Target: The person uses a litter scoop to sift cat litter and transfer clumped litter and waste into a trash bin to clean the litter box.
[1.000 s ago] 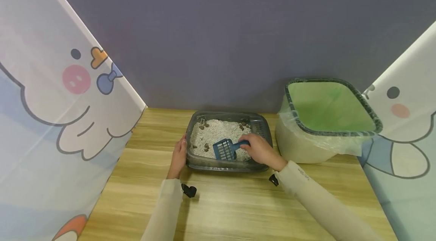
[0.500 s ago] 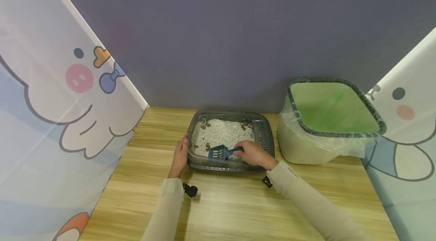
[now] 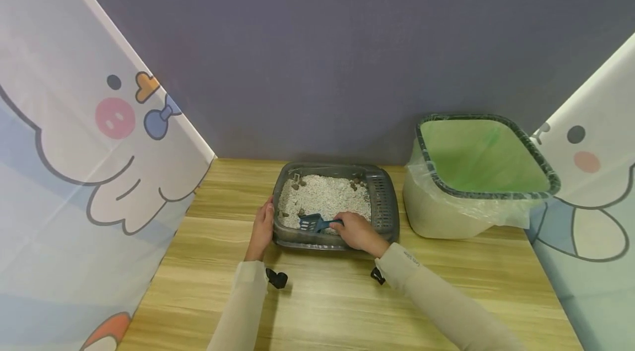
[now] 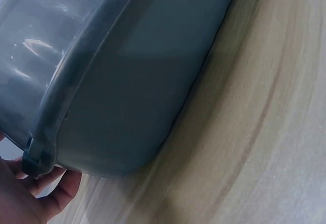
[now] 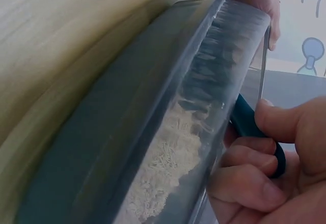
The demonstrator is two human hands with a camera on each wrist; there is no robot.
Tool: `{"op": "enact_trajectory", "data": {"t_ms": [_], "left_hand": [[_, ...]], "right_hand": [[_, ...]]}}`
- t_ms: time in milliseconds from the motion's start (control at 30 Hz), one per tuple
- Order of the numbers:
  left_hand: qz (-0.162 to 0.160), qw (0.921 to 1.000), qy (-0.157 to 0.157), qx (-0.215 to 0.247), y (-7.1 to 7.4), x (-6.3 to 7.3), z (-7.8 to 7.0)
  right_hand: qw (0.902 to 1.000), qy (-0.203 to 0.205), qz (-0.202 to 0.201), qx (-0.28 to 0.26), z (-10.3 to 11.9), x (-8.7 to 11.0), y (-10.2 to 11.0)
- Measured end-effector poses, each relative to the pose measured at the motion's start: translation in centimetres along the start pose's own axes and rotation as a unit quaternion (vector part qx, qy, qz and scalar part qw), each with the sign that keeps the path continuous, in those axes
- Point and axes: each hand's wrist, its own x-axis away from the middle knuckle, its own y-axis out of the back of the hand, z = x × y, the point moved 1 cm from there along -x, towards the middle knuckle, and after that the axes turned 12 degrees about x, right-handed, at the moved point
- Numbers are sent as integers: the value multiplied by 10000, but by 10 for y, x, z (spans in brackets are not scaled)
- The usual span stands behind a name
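A dark grey litter box (image 3: 384,202) holding pale pellet litter (image 3: 327,192) stands on the wooden table. My right hand (image 3: 358,232) grips the handle of a blue slotted litter scoop (image 3: 311,222), whose head lies in the litter near the front left. Curled fingers wrap the handle (image 5: 245,116) in the right wrist view, with the thumb along it. At the box's left side, my left hand (image 3: 260,232) holds the wall; in the left wrist view its fingers (image 4: 63,191) curl under the rim. Brown clumps (image 3: 354,183) lie at the back right, with others on the left.
Right of the box stands a white bin (image 3: 441,216) lined with a clear bag, its dark rim (image 3: 488,194) higher than the box. A grey wall (image 3: 317,64) rises behind the table (image 3: 337,301), and cartoon-printed panels (image 3: 64,119) flank it.
My right hand has moved left and slightly toward me, taking the scoop toward the box's front left. The scoop's head now sits lower and flatter. My left hand keeps its place.
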Motion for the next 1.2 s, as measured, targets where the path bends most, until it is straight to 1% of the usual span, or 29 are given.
{"op": "enact_trajectory", "data": {"t_ms": [67,167,400,533,667,733,800,900,967,1033,1133,1200], "left_hand": [[-7,10000,5,32,0,0,0],[-19,10000,-19,91,-1,1,0],[25,9999,78,109,-1,1,0],[31,9999,83,131,0,0,0],[113,9996,132,211,1,0,1],[132,9996,145,181,1,0,2],[123,9997,154,146,0,0,3],[125,9998,135,118,-1,1,4],[153,9997,136,102,-2,5,-8],[174,9997,150,99,-4,9,-22],[174,9997,101,100,-5,12,-37],[171,9996,87,213,-4,8,-27]], "right_hand": [[9999,3,-87,-59,0,0,-1],[9997,-107,-150,-145,-2,0,-2],[9969,-582,-391,-347,-5,-1,0],[9947,-692,-586,-482,-5,-4,0],[9942,-752,-714,-289,-4,-12,0],[9950,-747,-656,-135,-3,-17,0],[9964,-645,-530,132,-2,-20,1],[9971,-402,-99,633,-2,-24,4],[9958,-234,181,863,-1,-24,7],[9957,-147,315,862,0,-25,10],[9978,-149,272,581,3,-28,14],[9989,-189,122,409,4,-30,15]]}}
